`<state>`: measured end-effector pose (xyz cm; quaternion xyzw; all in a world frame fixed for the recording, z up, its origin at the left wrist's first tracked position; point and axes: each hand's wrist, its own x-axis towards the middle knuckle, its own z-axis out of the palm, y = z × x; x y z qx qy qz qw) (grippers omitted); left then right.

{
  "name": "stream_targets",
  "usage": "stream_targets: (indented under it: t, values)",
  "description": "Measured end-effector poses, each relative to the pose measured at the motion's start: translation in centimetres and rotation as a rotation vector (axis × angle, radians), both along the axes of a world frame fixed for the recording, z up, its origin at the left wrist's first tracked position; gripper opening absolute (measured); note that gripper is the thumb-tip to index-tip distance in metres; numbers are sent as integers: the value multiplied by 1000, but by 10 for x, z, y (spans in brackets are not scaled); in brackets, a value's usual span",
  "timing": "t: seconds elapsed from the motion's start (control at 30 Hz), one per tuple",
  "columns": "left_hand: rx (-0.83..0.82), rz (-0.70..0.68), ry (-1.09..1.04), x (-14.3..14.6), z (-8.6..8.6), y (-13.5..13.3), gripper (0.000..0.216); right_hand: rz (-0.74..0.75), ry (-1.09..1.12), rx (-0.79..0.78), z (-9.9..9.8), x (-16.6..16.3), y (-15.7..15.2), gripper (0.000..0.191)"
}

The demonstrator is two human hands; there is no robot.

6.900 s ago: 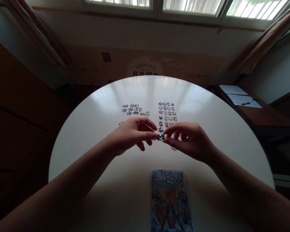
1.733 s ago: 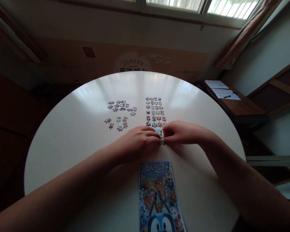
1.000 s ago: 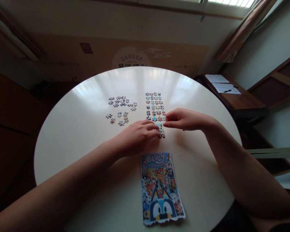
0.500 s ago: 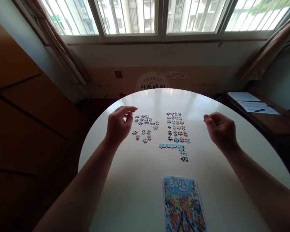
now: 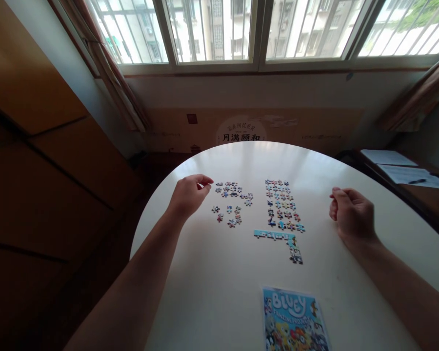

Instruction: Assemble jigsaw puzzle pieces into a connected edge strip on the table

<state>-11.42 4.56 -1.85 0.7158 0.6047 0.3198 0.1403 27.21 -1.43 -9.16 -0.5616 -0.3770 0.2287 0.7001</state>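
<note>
My left hand [image 5: 190,196] is at the left edge of a loose cluster of jigsaw pieces [image 5: 233,193]. Its thumb and forefinger come together in a pinch beside the outermost pieces; anything between the tips is too small to make out. My right hand [image 5: 354,212] is closed in a loose fist over the table's right side, apart from the pieces, and the inside of the fist is hidden. Between the hands lie rows of sorted jigsaw pieces [image 5: 280,197]. Just nearer, a joined corner section of the puzzle [image 5: 291,239] has a blue top edge and a short right side.
A blue Bluey picture sheet [image 5: 294,317] lies at the near side of the round white table [image 5: 212,292]. Papers and a pen rest on a brown side desk [image 5: 384,183] at the right. Barred windows and a printed box panel [image 5: 289,124] stand beyond the table.
The view has shifted, so everything sits lower and further right. My left thumb and forefinger have drawn closer together by the cluster. My right hand stays curled.
</note>
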Motion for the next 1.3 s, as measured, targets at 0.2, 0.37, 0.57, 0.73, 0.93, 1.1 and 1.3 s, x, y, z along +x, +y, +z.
stream_targets:
  t: [0.2, 0.37, 0.57, 0.73, 0.93, 1.1, 1.3]
  values:
    - [-98, 46, 30, -5, 1, 2, 21, -3, -13, -8, -1, 2, 1, 30]
    - [-214, 13, 125, -12, -3, 3, 20, -12, -12, -37, -4, 5, 4, 31]
    - [-306, -136, 210, -15, -7, 0, 25, -2, -11, -71, -4, 4, 4, 31]
    - [-331, -156, 231, -17, -10, 2, 24, 3, -8, -87, -1, 2, 4, 32]
    - [-325, -174, 219, -19, -15, 6, 24, 9, 25, -80, -1, 1, 3, 33]
    - [-305, -125, 205, -17, -15, 4, 24, 6, 33, -81, -3, 3, 4, 35]
    - [-302, -58, 203, -15, -14, 4, 26, 7, 32, -83, -3, 0, 0, 36]
